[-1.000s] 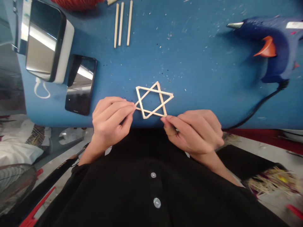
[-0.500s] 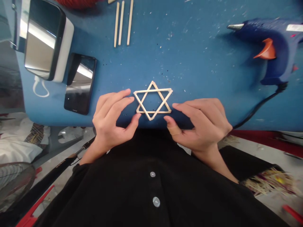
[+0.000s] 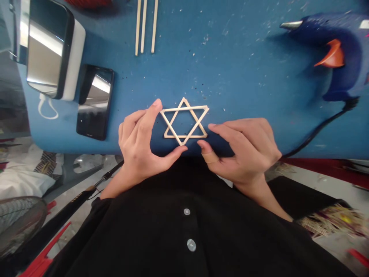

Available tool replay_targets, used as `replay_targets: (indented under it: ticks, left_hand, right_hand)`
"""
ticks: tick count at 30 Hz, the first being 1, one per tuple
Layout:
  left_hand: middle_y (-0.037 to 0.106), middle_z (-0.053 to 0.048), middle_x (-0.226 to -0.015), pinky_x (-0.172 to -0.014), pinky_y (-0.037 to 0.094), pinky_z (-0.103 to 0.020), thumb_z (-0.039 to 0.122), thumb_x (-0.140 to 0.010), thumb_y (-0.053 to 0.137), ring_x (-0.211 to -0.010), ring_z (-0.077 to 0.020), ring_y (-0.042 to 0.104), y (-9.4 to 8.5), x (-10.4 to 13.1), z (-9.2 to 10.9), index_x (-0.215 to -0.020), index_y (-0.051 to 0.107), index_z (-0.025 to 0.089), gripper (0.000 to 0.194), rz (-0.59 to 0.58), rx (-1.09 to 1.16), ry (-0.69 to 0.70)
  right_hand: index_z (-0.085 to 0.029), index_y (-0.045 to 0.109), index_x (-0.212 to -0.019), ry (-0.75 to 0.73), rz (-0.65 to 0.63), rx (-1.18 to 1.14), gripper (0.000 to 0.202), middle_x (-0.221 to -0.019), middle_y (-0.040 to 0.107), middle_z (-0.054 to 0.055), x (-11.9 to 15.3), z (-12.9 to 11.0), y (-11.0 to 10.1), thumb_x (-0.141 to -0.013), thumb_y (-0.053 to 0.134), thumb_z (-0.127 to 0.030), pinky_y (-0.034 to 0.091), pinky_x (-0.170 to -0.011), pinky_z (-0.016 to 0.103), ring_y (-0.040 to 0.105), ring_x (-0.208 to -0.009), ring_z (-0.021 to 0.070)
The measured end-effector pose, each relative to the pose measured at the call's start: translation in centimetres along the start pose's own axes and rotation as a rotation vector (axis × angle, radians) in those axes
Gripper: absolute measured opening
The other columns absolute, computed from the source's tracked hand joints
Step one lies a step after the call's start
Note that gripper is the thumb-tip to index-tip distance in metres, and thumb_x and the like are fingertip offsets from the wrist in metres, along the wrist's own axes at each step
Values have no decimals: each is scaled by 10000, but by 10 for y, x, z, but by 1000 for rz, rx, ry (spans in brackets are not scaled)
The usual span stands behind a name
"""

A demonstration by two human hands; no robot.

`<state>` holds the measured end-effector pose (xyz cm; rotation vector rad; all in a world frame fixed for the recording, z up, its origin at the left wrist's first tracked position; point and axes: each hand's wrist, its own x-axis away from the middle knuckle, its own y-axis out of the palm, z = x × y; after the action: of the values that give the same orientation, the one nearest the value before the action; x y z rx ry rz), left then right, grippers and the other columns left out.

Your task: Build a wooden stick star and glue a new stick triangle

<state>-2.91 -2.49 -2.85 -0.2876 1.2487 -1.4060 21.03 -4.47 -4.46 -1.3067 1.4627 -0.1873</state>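
A six-pointed star (image 3: 174, 123) of two overlapping triangles made from thin wooden sticks lies flat near the table's front edge. My left hand (image 3: 142, 140) spans its left side, the index fingertip at the upper left corner and the thumb at the bottom point, closed lightly on it. On the other side, my right hand (image 3: 243, 148) is curved with index finger and thumb apart, close to the lower right corner; no gap-filling object shows between them. A bandage-like strip wraps the right thumb.
Three loose wooden sticks (image 3: 143, 30) lie at the back. A blue glue gun (image 3: 343, 54) with an orange trigger rests at the right, its cord running forward. To the left are a black phone (image 3: 95, 102) and a larger device (image 3: 49, 50) on a white block.
My left hand has shifted right, its index finger reaching the star's upper left corner and its thumb the bottom point. My right hand stays nearly the same. The view has shifted slightly.
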Motion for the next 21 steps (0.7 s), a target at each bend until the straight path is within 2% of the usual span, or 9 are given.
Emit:
replay_targets:
  ticks: [5, 13, 17, 19, 21]
  left_hand:
    - [759, -108, -1465, -1110, 547, -530, 610, -834, 892, -1257, -383, 721, 0, 2, -1, -1630, 444, 301, 965, -23, -15, -18]
    - [768, -107, -1438, -1105, 563, -560, 608, -833, 908, -1250, -389, 730, 1, 2, 1, -1610, 467, 301, 945, -23, 1, -11]
    - [736, -162, -1472, -1084, 590, -561, 658, -866, 880, -1284, -383, 736, -3, 0, 3, -1618, 454, 238, 961, -8, 28, 4]
    - [728, -169, -1455, -1025, 627, -551, 668, -911, 827, -1280, -361, 744, -6, 1, 3, -1609, 452, 233, 904, 9, 47, 3]
    - [763, -141, -1330, -961, 656, -546, 590, -956, 790, -1209, -331, 765, -9, 2, 1, -1539, 514, 257, 726, 41, 51, 2]
  right_hand:
    - [-209, 721, -1225, 8, -10, -3, 330, -946, 773, 82, 0, 0, -1, -929, 843, -289, 558, -730, 453, 722, -816, 268]
    - [-179, 721, -1191, -3, -24, 11, 320, -948, 769, 105, -1, -1, -3, -916, 858, -268, 566, -743, 452, 707, -829, 271]
    - [-162, 726, -1185, 1, -28, 9, 321, -951, 764, 113, -1, -2, -3, -911, 862, -262, 564, -760, 449, 698, -838, 268]
    - [-149, 735, -1167, 7, -28, 1, 310, -945, 758, 116, 0, -2, -3, -905, 863, -254, 557, -767, 440, 696, -844, 260]
    - [-159, 747, -1135, 6, 1, -3, 268, -913, 737, 99, 1, -1, -1, -916, 850, -275, 537, -742, 418, 677, -817, 235]
